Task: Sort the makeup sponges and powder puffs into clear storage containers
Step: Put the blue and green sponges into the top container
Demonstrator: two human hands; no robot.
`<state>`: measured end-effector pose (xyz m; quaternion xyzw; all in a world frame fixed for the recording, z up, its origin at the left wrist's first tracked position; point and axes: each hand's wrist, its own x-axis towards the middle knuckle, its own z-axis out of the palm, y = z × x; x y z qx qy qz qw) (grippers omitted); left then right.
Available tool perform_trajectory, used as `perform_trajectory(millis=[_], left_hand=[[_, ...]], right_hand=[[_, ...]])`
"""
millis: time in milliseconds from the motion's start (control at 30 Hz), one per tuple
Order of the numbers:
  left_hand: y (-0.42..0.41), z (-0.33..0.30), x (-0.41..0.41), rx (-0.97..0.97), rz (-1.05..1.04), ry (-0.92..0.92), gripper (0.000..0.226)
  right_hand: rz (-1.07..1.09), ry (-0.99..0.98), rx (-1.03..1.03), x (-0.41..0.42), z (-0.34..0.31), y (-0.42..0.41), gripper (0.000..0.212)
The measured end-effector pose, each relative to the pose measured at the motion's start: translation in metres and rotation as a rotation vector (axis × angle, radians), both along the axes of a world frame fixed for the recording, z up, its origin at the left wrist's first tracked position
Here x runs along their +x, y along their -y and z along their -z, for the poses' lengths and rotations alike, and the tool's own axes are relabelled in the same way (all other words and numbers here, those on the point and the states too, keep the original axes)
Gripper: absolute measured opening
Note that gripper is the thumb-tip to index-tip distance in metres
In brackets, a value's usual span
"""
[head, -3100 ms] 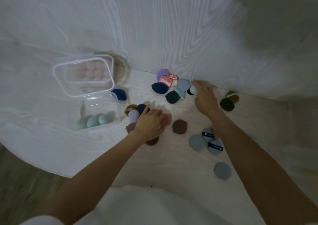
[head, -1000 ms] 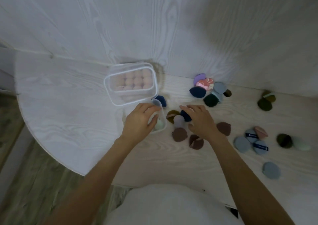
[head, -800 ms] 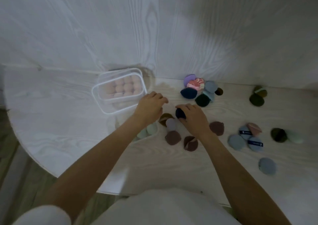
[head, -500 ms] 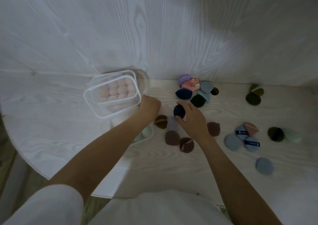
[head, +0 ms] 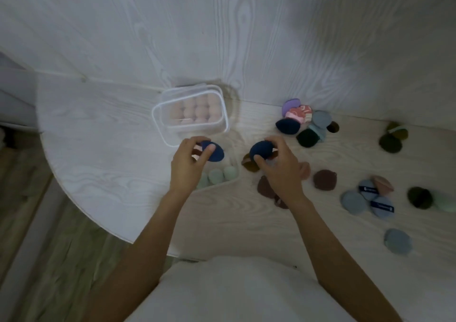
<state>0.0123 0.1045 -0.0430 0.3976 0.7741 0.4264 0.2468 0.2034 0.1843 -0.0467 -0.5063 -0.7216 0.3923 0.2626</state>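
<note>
Left hand [head: 188, 166] pinches a dark navy teardrop sponge [head: 214, 151] above a low clear container [head: 228, 182] holding pale green sponges [head: 217, 175]. Right hand [head: 281, 171] grips a second navy sponge [head: 261, 149], just beside brown round puffs [head: 324, 180].

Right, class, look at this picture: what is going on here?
A person is sorting makeup sponges at a table. Each hand holds a navy sponge: the left hand pinches one above the small clear container of mint sponges, and the right hand grips another. A lidded container of pink sponges sits behind. Many puffs, such as the grey-blue one, lie loose.
</note>
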Motion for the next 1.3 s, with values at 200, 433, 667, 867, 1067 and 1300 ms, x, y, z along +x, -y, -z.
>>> perform_trajectory(millis=[200, 433, 667, 867, 1067, 1300], left_hand=[[0.024, -0.008, -0.016, 0.084, -0.244, 0.808, 0.015], [0.022, 0.002, -0.023, -0.051, -0.202, 0.595, 0.043], [0.011, 0.013, -0.018, -0.084, 0.030, 0.167, 0.033], [0.000, 0.033, -0.015, -0.354, 0.193, -0.463, 0.037], [-0.012, 0.037, -0.004, -0.386, 0.099, -0.452, 0.035], [0.014, 0.027, -0.033, -0.013, 0.225, -0.391, 0.041]], right_hand=[[-0.056, -0.197, -0.174, -0.029, -0.004, 0.019, 0.037], [-0.163, -0.142, -0.152, -0.046, 0.003, 0.022, 0.037], [-0.145, -0.046, -0.092, -0.054, 0.006, 0.016, 0.037], [-0.116, -0.051, -0.056, -0.052, 0.013, 0.017, 0.038], [-0.117, -0.037, -0.042, -0.052, 0.015, 0.016, 0.037], [-0.105, -0.014, 0.004, -0.050, 0.016, 0.015, 0.032]])
